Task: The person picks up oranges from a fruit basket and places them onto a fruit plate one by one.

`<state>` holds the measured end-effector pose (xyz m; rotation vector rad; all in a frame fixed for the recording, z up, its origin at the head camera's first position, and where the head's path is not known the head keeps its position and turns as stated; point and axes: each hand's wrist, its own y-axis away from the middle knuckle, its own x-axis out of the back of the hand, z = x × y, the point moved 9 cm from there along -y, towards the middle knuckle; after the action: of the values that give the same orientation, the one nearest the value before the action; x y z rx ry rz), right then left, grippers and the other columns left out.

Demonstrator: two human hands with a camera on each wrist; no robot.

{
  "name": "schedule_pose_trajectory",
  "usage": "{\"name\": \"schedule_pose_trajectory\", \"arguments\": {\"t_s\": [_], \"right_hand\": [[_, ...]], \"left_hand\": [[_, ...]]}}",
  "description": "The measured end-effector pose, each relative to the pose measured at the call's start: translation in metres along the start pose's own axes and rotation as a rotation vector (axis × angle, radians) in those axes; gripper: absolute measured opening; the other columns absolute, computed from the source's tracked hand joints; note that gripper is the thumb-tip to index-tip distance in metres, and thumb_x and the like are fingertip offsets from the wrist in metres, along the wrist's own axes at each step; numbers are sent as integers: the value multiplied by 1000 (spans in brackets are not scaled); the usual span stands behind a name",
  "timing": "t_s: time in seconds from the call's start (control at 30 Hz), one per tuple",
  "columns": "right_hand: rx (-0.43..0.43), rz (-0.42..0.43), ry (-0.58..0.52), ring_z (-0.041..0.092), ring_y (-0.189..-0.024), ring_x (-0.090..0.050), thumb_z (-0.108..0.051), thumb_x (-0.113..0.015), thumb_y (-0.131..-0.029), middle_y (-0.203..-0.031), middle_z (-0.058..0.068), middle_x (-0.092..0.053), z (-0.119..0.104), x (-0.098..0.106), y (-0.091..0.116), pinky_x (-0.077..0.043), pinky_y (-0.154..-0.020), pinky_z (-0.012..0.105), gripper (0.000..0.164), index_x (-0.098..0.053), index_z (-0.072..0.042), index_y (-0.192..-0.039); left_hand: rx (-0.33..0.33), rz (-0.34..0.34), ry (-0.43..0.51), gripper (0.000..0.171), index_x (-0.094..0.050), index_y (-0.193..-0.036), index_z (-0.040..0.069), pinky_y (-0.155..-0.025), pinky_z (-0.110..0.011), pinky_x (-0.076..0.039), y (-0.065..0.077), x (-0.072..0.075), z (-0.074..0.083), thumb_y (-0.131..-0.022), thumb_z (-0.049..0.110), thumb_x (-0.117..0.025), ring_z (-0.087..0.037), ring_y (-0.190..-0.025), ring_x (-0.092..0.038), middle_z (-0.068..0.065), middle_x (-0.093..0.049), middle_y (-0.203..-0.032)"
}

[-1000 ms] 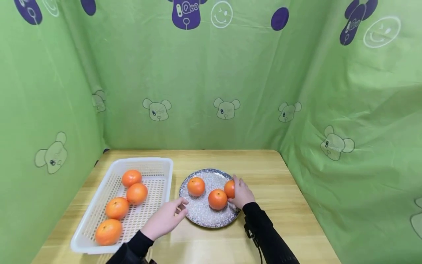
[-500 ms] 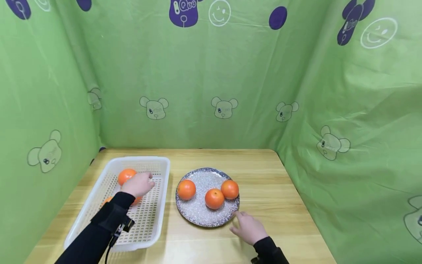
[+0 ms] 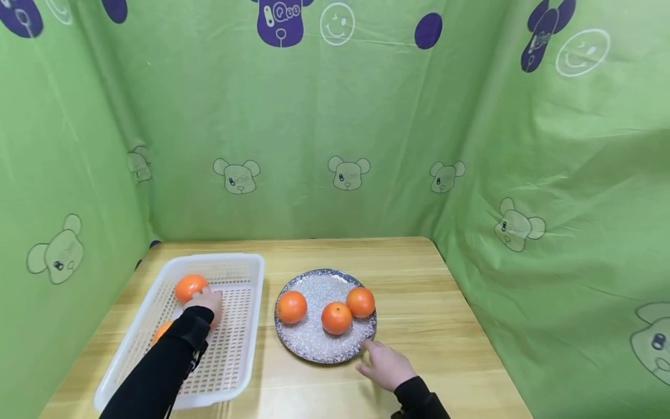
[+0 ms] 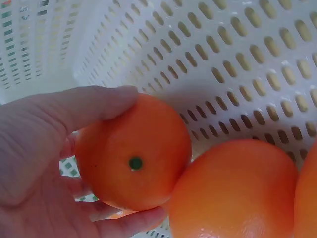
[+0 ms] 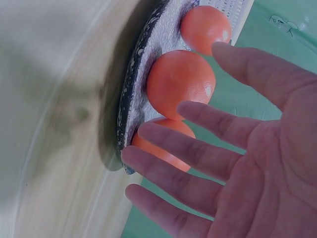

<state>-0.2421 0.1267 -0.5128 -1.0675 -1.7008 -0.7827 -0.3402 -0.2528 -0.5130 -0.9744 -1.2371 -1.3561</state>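
Inside the white basket (image 3: 246,372), my left hand (image 3: 206,301) grips an orange (image 4: 136,153). Its thumb lies over the top and its fingers curl beneath, as the left wrist view shows. Against that fruit sits another orange (image 4: 233,191), and one more orange (image 3: 191,287) is at the far side of my hand. My right hand (image 3: 388,365) is beside the near right rim of a speckled plate (image 3: 309,346), fingers spread and holding nothing. On the plate are a left orange (image 3: 292,307), a middle orange (image 3: 337,318) and a right orange (image 3: 360,302).
The basket and plate stand side by side on a wooden table (image 3: 419,291). My left sleeve (image 3: 162,361) crosses the basket and partly hides an orange (image 3: 161,330). A green patterned curtain (image 3: 293,116) encloses the table at the back and sides.
My left hand has moved left into the basket and taken hold of an orange. My right hand has left the right orange and drawn back toward me. The plate's left orange has shifted left.
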Motion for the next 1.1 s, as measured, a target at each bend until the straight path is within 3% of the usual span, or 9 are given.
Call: {"name": "schedule_pose_trajectory", "arguments": {"t_s": [0.1, 0.17, 0.27, 0.33, 0.53, 0.7, 0.87, 0.97, 1.1], "right_hand": [[7, -1, 3, 32, -94, -61, -34, -66, -80, -111, 16, -61, 0, 2, -3, -51, -70, 46, 52, -54, -2, -120], [10, 2, 12, 32, -96, -60, -34, -65, -80, -113, 16, -60, -1, 5, -6, -51, -73, 46, 52, -54, -3, -121], [31, 37, 27, 31, -102, -58, -33, -65, -81, -117, 15, -59, -6, 16, -12, -49, -80, 45, 53, -53, -4, -123], [57, 79, 32, 29, -107, -56, -33, -65, -82, -121, 13, -57, -15, 26, -16, -48, -84, 44, 55, -50, -5, -126], [255, 261, 5, 24, -119, -47, -39, -70, -76, -136, 11, -44, -63, 52, -23, -43, -94, 39, 82, -30, -6, -140], [419, 381, -72, 21, -124, -41, -38, -76, -69, -141, 11, -36, -94, 62, -15, -39, -99, 37, 98, -21, -5, -143], [487, 380, -154, 18, -118, -44, -36, -79, -66, -134, 3, -39, -93, 59, -10, -44, -93, 36, 89, -33, -9, -138], [441, 264, -154, 18, -112, -49, -36, -80, -64, -132, 3, -41, -79, 44, -13, -48, -87, 38, 87, -37, -13, -136], [282, 61, -103, 23, -105, -54, -38, -81, -61, -130, 10, -45, -46, 19, -22, -49, -83, 39, 88, -39, -15, -135]], "left_hand": [[-65, 87, 52, 40, -57, -97, -2, -62, -51, -45, 8, 26, 13, -61, 9, -70, -45, -81, -51, -27, -51, -91], [-103, 210, 111, 48, -57, -103, -1, -64, -52, -45, 17, 52, 29, -60, 15, -71, -44, -81, -52, -27, -54, -91], [-172, 406, 214, 60, -55, -117, 0, -72, -56, -44, 41, 89, 64, -64, 23, -74, -46, -88, -52, -29, -53, -100], [-228, 449, 332, 66, -52, -122, 2, -74, -55, -46, 58, 100, 93, -66, 25, -77, -43, -92, -52, -27, -51, -106], [-368, 247, 695, 72, -49, -128, 14, -73, -40, -50, 99, 77, 174, -66, 38, -79, -23, -94, -55, -10, -50, -118], [-455, 152, 826, 75, -44, -129, 9, -75, -34, -49, 121, 49, 210, -71, 45, -74, -19, -98, -55, -9, -49, -125], [-484, 67, 865, 76, -36, -133, 8, -83, -37, -47, 131, 35, 218, -76, 46, -68, -22, -106, -53, -11, -44, -131], [-482, 72, 801, 73, -37, -134, 5, -89, -44, -44, 133, 35, 213, -79, 45, -65, -27, -114, -50, -15, -44, -132], [-482, 132, 729, 59, -45, -127, 5, -96, -47, -38, 134, 40, 201, -83, 39, -63, -28, -118, -46, -13, -48, -128]]}}
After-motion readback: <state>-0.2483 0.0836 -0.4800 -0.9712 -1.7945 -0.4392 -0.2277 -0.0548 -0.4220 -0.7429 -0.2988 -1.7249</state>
